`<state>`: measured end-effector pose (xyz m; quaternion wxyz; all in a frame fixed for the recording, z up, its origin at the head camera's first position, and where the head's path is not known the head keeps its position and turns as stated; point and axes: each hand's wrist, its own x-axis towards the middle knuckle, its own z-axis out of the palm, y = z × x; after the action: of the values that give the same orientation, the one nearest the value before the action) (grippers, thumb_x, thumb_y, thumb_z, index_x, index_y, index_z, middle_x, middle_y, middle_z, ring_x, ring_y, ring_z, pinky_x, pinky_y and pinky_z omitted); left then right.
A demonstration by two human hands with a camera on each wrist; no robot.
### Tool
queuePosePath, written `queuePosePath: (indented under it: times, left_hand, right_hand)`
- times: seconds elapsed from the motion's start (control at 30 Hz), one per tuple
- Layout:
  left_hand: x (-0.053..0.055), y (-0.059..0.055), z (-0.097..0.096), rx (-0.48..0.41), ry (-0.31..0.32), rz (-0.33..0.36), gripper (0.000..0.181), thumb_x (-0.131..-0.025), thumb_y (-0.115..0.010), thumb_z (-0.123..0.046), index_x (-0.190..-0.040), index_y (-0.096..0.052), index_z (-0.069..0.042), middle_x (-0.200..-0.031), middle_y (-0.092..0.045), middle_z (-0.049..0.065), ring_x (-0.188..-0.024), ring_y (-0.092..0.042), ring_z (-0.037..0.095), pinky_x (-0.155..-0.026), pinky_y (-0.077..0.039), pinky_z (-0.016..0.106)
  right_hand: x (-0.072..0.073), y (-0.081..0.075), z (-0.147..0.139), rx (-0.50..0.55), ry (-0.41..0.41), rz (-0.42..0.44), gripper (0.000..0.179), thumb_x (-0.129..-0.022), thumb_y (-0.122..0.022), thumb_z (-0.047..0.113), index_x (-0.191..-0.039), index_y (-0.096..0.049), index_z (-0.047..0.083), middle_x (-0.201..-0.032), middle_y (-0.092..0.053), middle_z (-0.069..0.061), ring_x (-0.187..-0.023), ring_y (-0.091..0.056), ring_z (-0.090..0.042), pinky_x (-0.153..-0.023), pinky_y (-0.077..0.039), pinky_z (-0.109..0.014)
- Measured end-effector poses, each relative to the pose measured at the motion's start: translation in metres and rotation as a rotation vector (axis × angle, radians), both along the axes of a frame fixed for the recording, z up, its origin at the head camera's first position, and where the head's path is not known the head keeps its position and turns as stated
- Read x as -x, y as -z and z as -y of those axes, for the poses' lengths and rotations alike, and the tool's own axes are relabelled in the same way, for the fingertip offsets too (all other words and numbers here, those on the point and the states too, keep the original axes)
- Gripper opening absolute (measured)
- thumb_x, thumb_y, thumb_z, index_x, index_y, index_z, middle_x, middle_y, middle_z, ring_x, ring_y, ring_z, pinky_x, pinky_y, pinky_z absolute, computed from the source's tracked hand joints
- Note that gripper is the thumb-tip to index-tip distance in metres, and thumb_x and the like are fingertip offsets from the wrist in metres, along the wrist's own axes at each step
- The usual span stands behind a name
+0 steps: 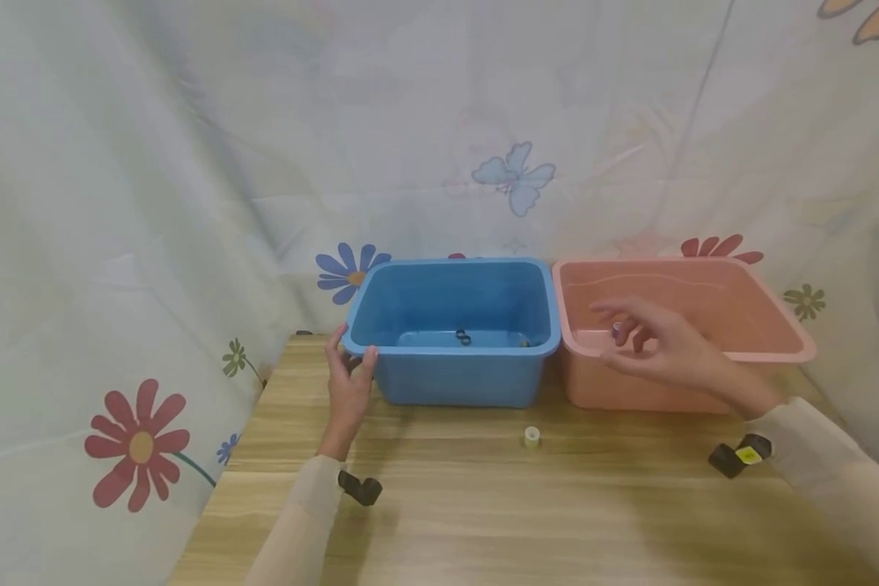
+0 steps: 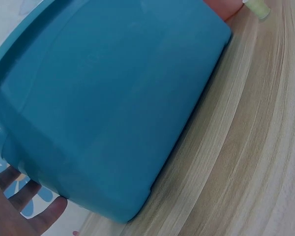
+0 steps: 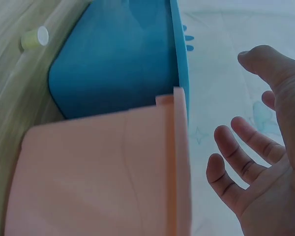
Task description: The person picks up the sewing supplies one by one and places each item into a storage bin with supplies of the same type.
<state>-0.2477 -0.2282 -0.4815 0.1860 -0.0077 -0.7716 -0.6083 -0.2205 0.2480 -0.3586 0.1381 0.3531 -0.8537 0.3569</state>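
My left hand (image 1: 349,396) grips the front left corner of a blue plastic bin (image 1: 454,378), thumb at the front rim and fingers along the left side. Over the front rim of a pink plastic bin (image 1: 772,356) hovers my right hand (image 1: 662,342), its fingers loosely bent and holding nothing. A small pale piece (image 1: 617,329) shows by those fingers, against the pink bin's inside. Small dark rings (image 1: 463,336) lie on the blue bin's floor, near another small piece (image 1: 524,343). In front of the bins, a small pale yellow, hollow cylinder (image 1: 531,437) stands on the table.
Both bins stand side by side at the back of the wood-grain table (image 1: 469,505). Behind them hangs a pale curtain (image 1: 410,163) printed with flowers and butterflies. Each wrist wears a small black device, on the left (image 1: 360,488) and on the right (image 1: 738,456).
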Motion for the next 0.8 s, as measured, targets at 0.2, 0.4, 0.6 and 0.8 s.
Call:
queuePosePath:
  times: [0.2, 0.4, 0.6, 0.8]
  left_hand:
    - [0.0, -0.001, 0.0, 0.0, -0.007, -0.023, 0.066, -0.101, -0.062, -0.045, -0.156, -0.025, -0.039, -0.153, -0.045, 0.017, -0.126, -0.054, 0.033, -0.093, -0.051, 0.057]
    - [-0.016, -0.026, -0.007, -0.006, 0.024, 0.014, 0.071, -0.103, -0.06, -0.036, -0.16, -0.021, -0.023, -0.156, -0.041, 0.022, -0.129, -0.052, 0.037, -0.096, -0.05, 0.058]
    - [-0.019, -0.033, -0.009, -0.002, 0.023, 0.021, 0.071, -0.104, -0.06, -0.033, -0.16, -0.02, -0.018, -0.157, -0.039, 0.025, -0.13, -0.052, 0.039, -0.097, -0.05, 0.057]
    - [-0.003, -0.007, -0.001, -0.012, 0.016, 0.026, 0.071, -0.103, -0.061, -0.037, -0.161, -0.02, -0.028, -0.159, -0.037, 0.023, -0.132, -0.05, 0.039, -0.098, -0.049, 0.06]
  right_hand:
    - [-0.004, 0.01, 0.009, -0.024, -0.036, -0.051, 0.068, -0.077, -0.09, 0.006, -0.138, -0.061, 0.019, -0.12, -0.067, 0.004, -0.088, -0.062, -0.012, -0.071, -0.057, -0.03]
    - [-0.014, 0.016, 0.018, -0.068, -0.051, -0.043, 0.067, -0.078, -0.09, 0.014, -0.138, -0.061, 0.02, -0.128, -0.065, 0.004, -0.099, -0.06, -0.01, -0.075, -0.057, -0.031]
    - [-0.02, 0.023, 0.029, -0.051, -0.14, -0.057, 0.07, -0.077, -0.091, 0.011, -0.139, -0.06, 0.014, -0.134, -0.064, 0.001, -0.1, -0.059, -0.01, -0.072, -0.057, -0.031]
    - [-0.024, 0.035, 0.035, -0.026, -0.165, -0.022, 0.067, -0.077, -0.09, 0.008, -0.137, -0.061, 0.013, -0.133, -0.064, -0.001, -0.096, -0.061, -0.015, -0.07, -0.058, -0.031]
